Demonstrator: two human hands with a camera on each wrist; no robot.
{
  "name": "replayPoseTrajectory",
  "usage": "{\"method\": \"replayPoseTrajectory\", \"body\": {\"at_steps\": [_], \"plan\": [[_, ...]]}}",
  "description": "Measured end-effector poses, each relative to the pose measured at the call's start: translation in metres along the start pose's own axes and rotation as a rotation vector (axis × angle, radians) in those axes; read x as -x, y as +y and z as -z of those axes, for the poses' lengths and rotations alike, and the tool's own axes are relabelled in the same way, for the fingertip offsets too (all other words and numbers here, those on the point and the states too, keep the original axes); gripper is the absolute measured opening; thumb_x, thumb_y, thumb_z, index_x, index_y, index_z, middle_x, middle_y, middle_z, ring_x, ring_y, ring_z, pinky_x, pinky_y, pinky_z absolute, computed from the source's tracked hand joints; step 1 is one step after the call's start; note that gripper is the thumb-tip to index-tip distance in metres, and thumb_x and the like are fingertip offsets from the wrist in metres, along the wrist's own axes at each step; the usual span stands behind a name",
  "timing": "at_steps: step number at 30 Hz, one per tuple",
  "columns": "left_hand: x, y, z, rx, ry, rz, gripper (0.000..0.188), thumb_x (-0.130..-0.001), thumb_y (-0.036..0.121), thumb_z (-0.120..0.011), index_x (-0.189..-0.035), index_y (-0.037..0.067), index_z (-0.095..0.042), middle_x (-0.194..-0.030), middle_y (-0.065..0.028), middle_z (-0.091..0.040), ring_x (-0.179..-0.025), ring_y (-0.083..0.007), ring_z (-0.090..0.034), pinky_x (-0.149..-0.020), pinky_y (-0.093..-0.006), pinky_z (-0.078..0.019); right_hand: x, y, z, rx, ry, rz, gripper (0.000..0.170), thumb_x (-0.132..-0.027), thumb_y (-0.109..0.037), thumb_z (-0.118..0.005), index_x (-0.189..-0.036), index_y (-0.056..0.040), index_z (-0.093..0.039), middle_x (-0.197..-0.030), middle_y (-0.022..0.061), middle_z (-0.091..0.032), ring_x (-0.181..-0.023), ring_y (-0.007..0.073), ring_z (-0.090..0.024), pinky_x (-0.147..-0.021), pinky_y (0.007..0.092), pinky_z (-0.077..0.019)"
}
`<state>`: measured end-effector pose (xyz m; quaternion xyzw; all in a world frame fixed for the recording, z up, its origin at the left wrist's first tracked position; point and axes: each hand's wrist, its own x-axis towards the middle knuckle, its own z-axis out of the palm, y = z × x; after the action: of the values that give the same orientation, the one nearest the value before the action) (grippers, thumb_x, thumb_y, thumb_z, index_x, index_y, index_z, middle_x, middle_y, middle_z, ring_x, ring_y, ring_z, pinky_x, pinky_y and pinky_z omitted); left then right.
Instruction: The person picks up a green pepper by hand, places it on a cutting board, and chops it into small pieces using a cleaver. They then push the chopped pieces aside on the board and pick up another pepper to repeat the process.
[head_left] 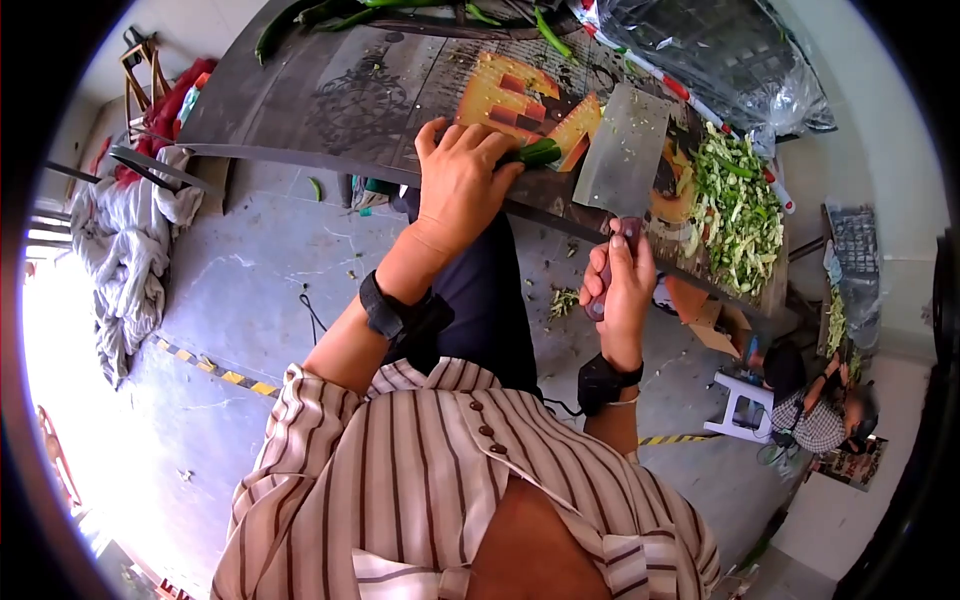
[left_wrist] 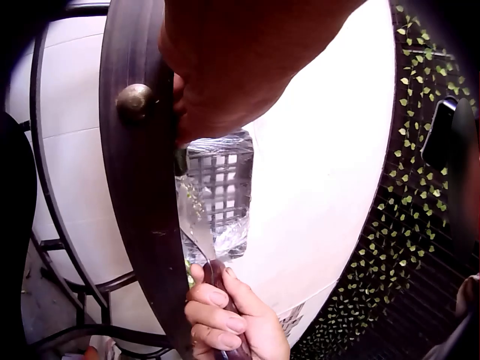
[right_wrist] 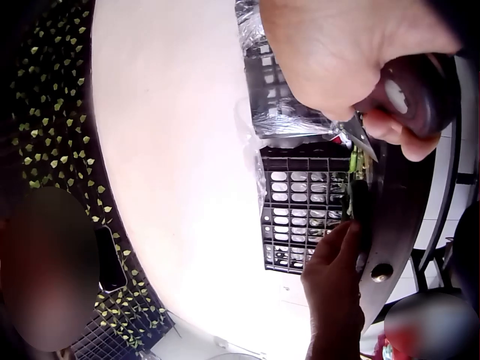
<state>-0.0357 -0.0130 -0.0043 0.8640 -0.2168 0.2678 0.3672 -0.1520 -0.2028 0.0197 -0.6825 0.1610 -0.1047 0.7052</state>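
In the head view my left hand (head_left: 460,180) holds a green pepper (head_left: 540,153) against the tabletop near its front edge, the cut end sticking out toward the blade. My right hand (head_left: 625,285) grips the dark handle of a wide cleaver (head_left: 625,150), whose blade lies just right of the pepper, apart from it. Bits of green cling to the blade. A heap of chopped green pieces (head_left: 738,210) lies right of the cleaver. The left wrist view shows my right hand (left_wrist: 236,315) round the handle; in the right wrist view my left hand (right_wrist: 334,277) is at the pepper.
Whole green peppers (head_left: 300,22) lie at the table's far left edge. A plastic-wrapped crate (head_left: 720,60) stands behind the heap, with a red and white strip (head_left: 675,88) before it. A person (head_left: 815,415) sits near a white stool (head_left: 742,408) at the right.
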Motion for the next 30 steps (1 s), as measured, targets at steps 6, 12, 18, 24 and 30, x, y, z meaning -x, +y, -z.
{"method": "replayPoseTrajectory", "body": {"at_steps": [6,12,18,24,30], "plan": [[0.001,-0.002,-0.003,0.021,0.046,-0.005,0.019,-0.076,0.020,-0.075,-0.093,0.016,-0.069,-0.089,0.0000,-0.063,-0.095,-0.0212,-0.058,-0.100,-0.0464,-0.0316,0.004,-0.028,-0.004,0.056,-0.060,-0.023,0.016,-0.100,-0.017,-0.051,-0.108,-0.0033,-0.047,-0.073,0.0016,-0.050,-0.047,0.0054,-0.044,-0.039,0.0226,-0.0422],[0.001,-0.001,-0.001,0.012,0.044,-0.009,0.016,-0.077,0.021,-0.074,-0.091,0.015,-0.070,-0.089,-0.0005,-0.064,-0.093,-0.0215,-0.059,-0.098,-0.0420,-0.0330,0.000,-0.035,-0.008,0.211,-0.210,0.080,0.024,-0.100,-0.014,-0.052,-0.119,-0.0015,-0.048,-0.072,-0.0002,-0.049,-0.047,0.0039,-0.044,-0.040,0.0215,-0.0417],[0.001,-0.003,-0.004,0.019,0.066,-0.015,0.016,-0.075,0.021,-0.075,-0.088,0.015,-0.069,-0.086,-0.0005,-0.062,-0.091,-0.0212,-0.059,-0.097,-0.0422,-0.0334,-0.002,-0.049,-0.017,0.410,-0.263,0.167,0.031,-0.099,-0.012,-0.053,-0.127,-0.0013,-0.048,-0.074,-0.0003,-0.051,-0.048,0.0035,-0.043,-0.041,0.0211,-0.0382],[0.001,-0.001,-0.003,0.033,0.102,-0.023,0.015,-0.074,0.020,-0.076,-0.087,0.016,-0.068,-0.082,-0.0007,-0.059,-0.089,-0.0211,-0.058,-0.097,-0.0424,-0.0336,-0.009,-0.051,-0.014,0.720,-0.307,0.283,0.034,-0.097,-0.012,-0.056,-0.127,0.0016,-0.046,-0.077,0.0085,-0.058,-0.058,0.0168,-0.054,-0.056,0.0314,-0.0463],[0.001,-0.002,-0.004,0.041,0.094,-0.033,0.015,-0.074,0.019,-0.076,-0.086,0.016,-0.067,-0.081,-0.0004,-0.059,-0.087,-0.0204,-0.058,-0.097,-0.0425,-0.0337,-0.009,-0.067,-0.017,0.809,-0.307,0.197,0.032,-0.098,-0.014,-0.055,-0.126,-0.0008,-0.047,-0.076,0.0143,-0.058,-0.062,0.0230,-0.056,-0.060,0.0344,-0.0467]]}}
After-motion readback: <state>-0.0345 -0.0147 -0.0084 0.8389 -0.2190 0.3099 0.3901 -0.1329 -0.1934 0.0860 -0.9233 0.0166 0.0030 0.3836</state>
